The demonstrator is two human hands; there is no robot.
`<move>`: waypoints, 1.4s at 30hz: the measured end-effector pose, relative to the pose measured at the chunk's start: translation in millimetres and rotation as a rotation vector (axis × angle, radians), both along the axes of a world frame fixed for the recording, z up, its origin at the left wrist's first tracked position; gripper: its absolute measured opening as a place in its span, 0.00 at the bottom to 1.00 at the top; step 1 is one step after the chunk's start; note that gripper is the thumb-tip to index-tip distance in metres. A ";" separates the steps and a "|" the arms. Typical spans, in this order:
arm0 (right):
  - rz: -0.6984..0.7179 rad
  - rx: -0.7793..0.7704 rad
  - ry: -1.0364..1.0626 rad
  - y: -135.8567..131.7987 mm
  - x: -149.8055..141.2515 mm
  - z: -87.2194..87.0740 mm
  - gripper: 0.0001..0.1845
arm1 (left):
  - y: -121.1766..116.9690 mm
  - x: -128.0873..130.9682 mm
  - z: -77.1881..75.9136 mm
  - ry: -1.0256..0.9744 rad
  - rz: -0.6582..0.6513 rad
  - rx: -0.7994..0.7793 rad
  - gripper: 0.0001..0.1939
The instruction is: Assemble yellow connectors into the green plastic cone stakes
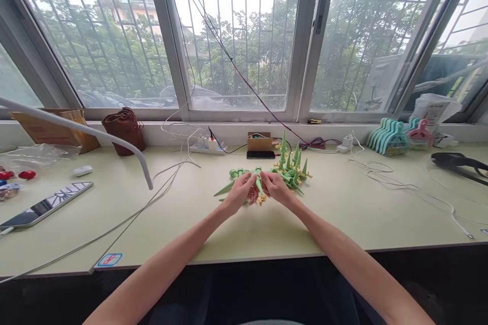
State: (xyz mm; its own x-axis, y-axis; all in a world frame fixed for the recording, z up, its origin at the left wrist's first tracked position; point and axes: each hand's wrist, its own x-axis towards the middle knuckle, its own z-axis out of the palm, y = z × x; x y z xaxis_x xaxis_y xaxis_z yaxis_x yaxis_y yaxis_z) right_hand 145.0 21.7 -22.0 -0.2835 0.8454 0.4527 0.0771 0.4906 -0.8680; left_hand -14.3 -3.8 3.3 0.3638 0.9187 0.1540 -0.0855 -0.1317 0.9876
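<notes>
In the middle of the table, my left hand (243,192) and my right hand (277,187) meet around a green plant watering spike (259,181). The fingers of both are closed on it, and its narrow end slants down. Small yellow pieces (262,199) show just below; whether they are attached to the held spike I cannot tell. More green spikes (227,188) lie beside my left hand, partly covered by it. Past my right hand is a pile of green parts (290,176), with several spikes (283,150) standing point up and fitted with yellow pieces.
Behind the hands are a dark phone (261,155) and a small cardboard box (260,141). A white power strip (208,148) and loose cables run along the window. To the left lie a tablet (48,204) and a white curved arm (145,170); at right, teal hangers (387,137).
</notes>
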 end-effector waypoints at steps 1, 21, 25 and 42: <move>0.006 0.000 -0.018 -0.4 -0.1 -0.6 0.32 | -0.4 -0.3 0.2 -0.008 -0.025 -0.022 0.23; 0.122 -0.233 0.060 -6.7 3.9 5.5 0.32 | 1.2 -1.5 -10.1 0.161 0.087 0.327 0.22; 0.130 -0.240 0.047 -5.9 5.8 5.8 0.31 | -2.5 -0.4 -8.8 0.213 0.139 0.423 0.21; -0.112 -0.037 0.102 -1.3 2.6 5.1 0.34 | 5.6 0.4 -3.1 -0.015 0.180 0.213 0.25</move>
State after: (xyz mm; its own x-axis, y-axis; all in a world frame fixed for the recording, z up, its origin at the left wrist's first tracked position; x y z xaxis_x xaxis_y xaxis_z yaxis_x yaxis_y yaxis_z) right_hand 147.6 20.3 -16.8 -0.1409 0.8858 0.4422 0.0397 0.4513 -0.8915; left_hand -13.9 1.9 0.2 0.1939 0.9147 0.3546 -0.0562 -0.3505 0.9349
